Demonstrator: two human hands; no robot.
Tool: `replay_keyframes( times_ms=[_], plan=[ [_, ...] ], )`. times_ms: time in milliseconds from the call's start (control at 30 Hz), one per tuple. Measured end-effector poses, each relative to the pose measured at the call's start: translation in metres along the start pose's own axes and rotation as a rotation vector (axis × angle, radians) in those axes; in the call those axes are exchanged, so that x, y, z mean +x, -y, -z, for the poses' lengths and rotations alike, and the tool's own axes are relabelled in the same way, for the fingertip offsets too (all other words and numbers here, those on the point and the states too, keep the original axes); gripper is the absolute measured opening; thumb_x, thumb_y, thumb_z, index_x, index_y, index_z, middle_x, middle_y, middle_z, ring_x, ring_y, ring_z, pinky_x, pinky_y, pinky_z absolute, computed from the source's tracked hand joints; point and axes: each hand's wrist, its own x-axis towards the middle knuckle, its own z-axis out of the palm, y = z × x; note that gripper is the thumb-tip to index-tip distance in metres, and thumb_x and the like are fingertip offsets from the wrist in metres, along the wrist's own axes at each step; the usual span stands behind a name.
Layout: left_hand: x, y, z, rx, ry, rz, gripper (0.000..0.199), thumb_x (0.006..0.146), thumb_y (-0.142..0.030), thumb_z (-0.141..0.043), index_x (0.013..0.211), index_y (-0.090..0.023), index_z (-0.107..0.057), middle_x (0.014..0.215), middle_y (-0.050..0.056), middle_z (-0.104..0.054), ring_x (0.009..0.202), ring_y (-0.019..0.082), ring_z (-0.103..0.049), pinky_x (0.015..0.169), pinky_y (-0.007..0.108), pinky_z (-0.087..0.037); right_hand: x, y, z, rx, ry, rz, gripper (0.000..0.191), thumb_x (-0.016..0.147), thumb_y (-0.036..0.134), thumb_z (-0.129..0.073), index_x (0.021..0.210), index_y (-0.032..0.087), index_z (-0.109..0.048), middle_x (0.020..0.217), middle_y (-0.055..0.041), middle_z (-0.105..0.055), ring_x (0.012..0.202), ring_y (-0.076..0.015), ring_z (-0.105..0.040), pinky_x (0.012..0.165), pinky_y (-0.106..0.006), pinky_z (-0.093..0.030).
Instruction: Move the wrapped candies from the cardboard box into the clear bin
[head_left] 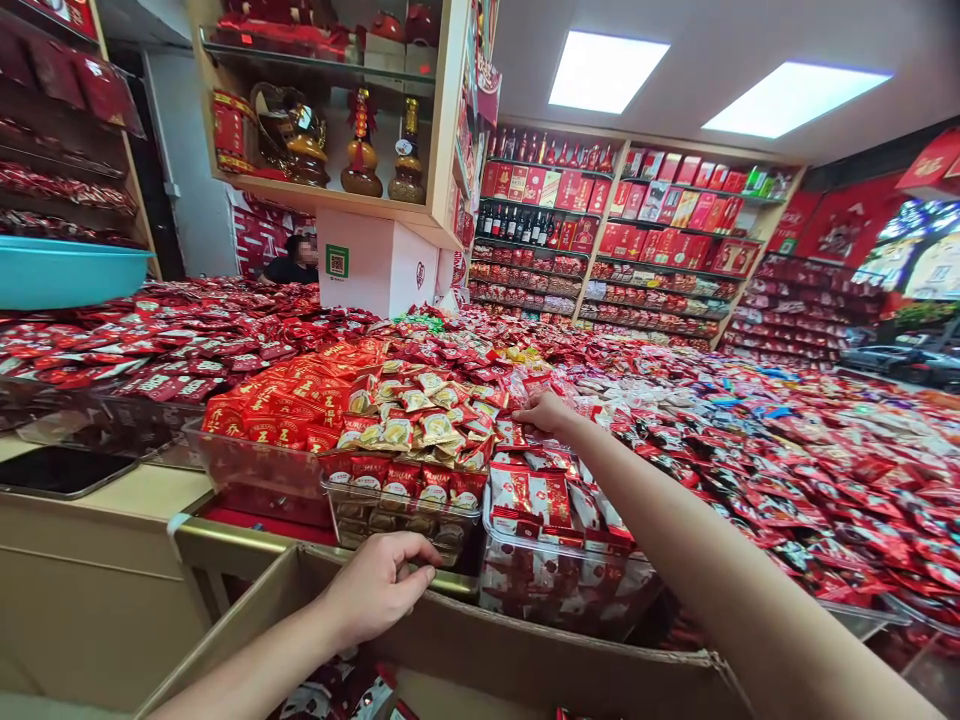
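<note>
- Your right hand [544,414] is stretching out over the bins, its fingers [523,408] lying close together, with their tips touching the red-and-white snack packets [517,445] at the top of the pile; you cannot tell whether they are pinching one.
- Your left hand [379,588] is curling around the rim of a cardboard box [540,655], with the fingers bent over the edge and pressing on it.
- The packets are filling a clear plastic bin [559,590] just beyond the box, directly below your right hand.
- Gold-and-red sachets [401,425] are heaping up in the neighbouring clear bin [401,515], beside the packets.
- Red sachets [277,410] are mounding in a further bin to the left.
- A beige counter [97,530] is running along your left, holding a dark tablet [56,470].
- A teal basin [64,275] is sitting higher up at the far left.
- Wine bottles [517,205] and red gift boxes [675,205] are lining the back shelves.
- A person in dark clothing [289,268] is sitting beyond the heaps.
</note>
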Motion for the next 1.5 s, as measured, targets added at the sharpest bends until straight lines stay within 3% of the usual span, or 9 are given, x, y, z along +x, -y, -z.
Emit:
replay_keyframes(
  times_ms=[333, 533, 700, 833, 1033, 1267, 1500],
  plan=[
    [0.0, -0.002, 0.001, -0.004, 0.009, 0.001, 0.023, 0.07, -0.031, -0.043, 0.077, -0.016, -0.059, 0.045, -0.005, -0.046, 0.043, 0.011, -0.049, 0.043, 0.019, -0.032, -0.011, 0.005, 0.008, 0.155, 0.037, -0.032, 0.02, 0.072, 0.02, -0.056, 0.059, 0.016, -0.041, 0.04, 0.0078, -0.043, 0.035, -0.0026, -0.042, 0.04, -0.015, -0.042],
    [0.0, -0.001, 0.0, -0.003, 0.01, 0.015, 0.024, 0.07, -0.033, -0.043, 0.078, -0.016, -0.058, 0.044, -0.006, -0.045, 0.043, 0.011, -0.049, 0.042, 0.018, -0.032, -0.028, 0.002, 0.015, 0.186, 0.2, -0.055, 0.023, 0.067, 0.019, -0.062, 0.057, 0.015, -0.042, 0.043, 0.0066, -0.045, 0.038, -0.0041, -0.046, 0.045, -0.019, -0.047],
    [0.001, -0.001, 0.0, 0.006, 0.001, 0.0, 0.024, 0.07, -0.033, -0.043, 0.077, -0.016, -0.058, 0.046, -0.005, -0.046, 0.043, 0.011, -0.049, 0.042, 0.018, -0.032, -0.035, 0.002, 0.009, 0.164, 0.304, 0.001, 0.017, 0.065, 0.018, -0.063, 0.058, 0.013, -0.048, 0.044, 0.0043, -0.049, 0.039, -0.0051, -0.046, 0.04, -0.017, -0.041],
    [0.0, 0.0, 0.0, 0.012, -0.003, -0.006, 0.024, 0.071, -0.033, -0.042, 0.077, -0.016, -0.058, 0.046, -0.005, -0.046, 0.043, 0.011, -0.049, 0.042, 0.018, -0.032, -0.032, 0.003, 0.012, 0.139, 0.285, 0.088, 0.013, 0.061, 0.018, -0.065, 0.059, 0.011, -0.054, 0.046, 0.0053, -0.049, 0.038, -0.0018, -0.04, 0.036, -0.013, -0.031],
    [-0.001, 0.001, 0.0, 0.019, -0.007, -0.023, 0.024, 0.072, -0.032, -0.043, 0.078, -0.016, -0.058, 0.047, -0.005, -0.047, 0.043, 0.011, -0.05, 0.042, 0.018, -0.032, -0.036, 0.001, 0.015, 0.106, 0.253, 0.149, 0.007, 0.061, 0.013, -0.062, 0.061, 0.012, -0.056, 0.05, 0.0058, -0.051, 0.043, -0.0018, -0.041, 0.044, -0.014, -0.034],
    [-0.001, 0.001, 0.0, 0.002, 0.0, -0.02, 0.023, 0.071, -0.033, -0.043, 0.078, -0.016, -0.058, 0.045, -0.006, -0.045, 0.043, 0.011, -0.05, 0.042, 0.018, -0.031, -0.045, 0.002, 0.011, -0.012, 0.266, 0.144, 0.007, 0.064, 0.013, -0.058, 0.071, 0.013, -0.058, 0.06, 0.0032, -0.055, 0.048, -0.0026, -0.045, 0.047, -0.015, -0.037],
    [0.001, 0.005, -0.002, -0.015, 0.004, -0.03, 0.023, 0.071, -0.032, -0.043, 0.078, -0.016, -0.058, 0.045, -0.006, -0.046, 0.043, 0.011, -0.049, 0.042, 0.018, -0.032, -0.043, -0.001, 0.022, -0.259, 0.114, 0.058, 0.011, 0.062, 0.023, -0.061, 0.068, 0.014, -0.057, 0.056, 0.001, -0.054, 0.045, -0.0054, -0.045, 0.04, -0.017, -0.033]
  ],
)
